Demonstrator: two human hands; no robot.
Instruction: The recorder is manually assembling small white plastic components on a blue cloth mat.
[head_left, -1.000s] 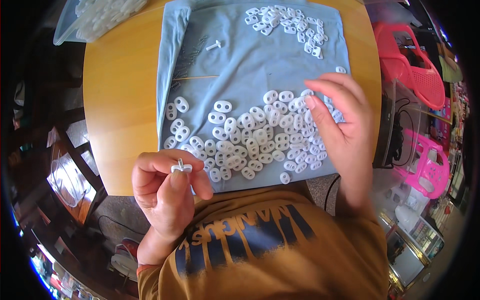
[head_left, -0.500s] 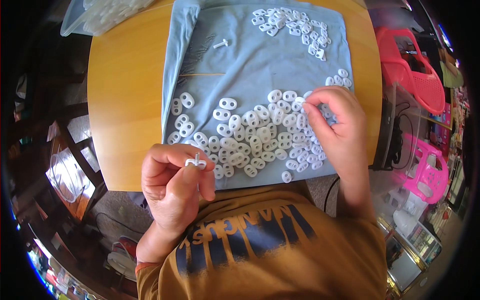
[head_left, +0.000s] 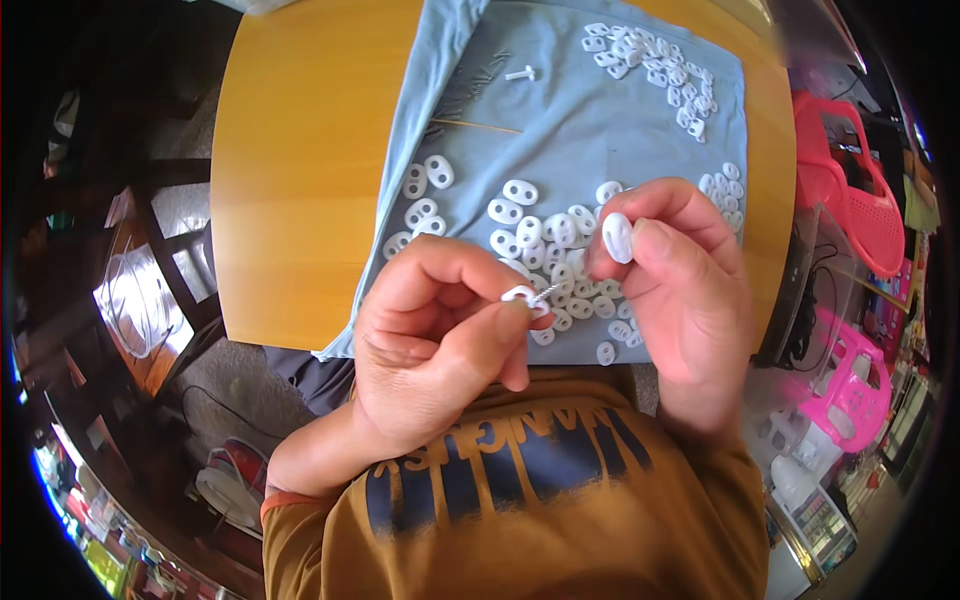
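Note:
My left hand (head_left: 430,350) is closed, pinching a small white plastic piece (head_left: 519,294) like part of a cord lock. A thin metal spring (head_left: 547,292) sticks out of it, slanting up to the right. To its right, thumb and fingers of my right hand (head_left: 690,285) grip a white oval cap (head_left: 617,239), held up on edge with its smooth side showing. The two parts are close but apart. Behind and below the hands lie many white oval caps with two holes each (head_left: 562,232) on a blue cloth (head_left: 580,130), partly covered by my hands.
Small springs (head_left: 470,88) lie loose at the cloth's far left, near a white T-shaped plastic pin (head_left: 522,73) and a thin stick (head_left: 478,126). More small white pieces (head_left: 655,60) are heaped far right. The wooden table (head_left: 310,150) borders a red plastic chair (head_left: 850,180) on the right.
My right hand has lifted the white oval cap off the pile and brought it toward my left hand. The left hand has moved rightward, and its spring now leans right instead of standing upright.

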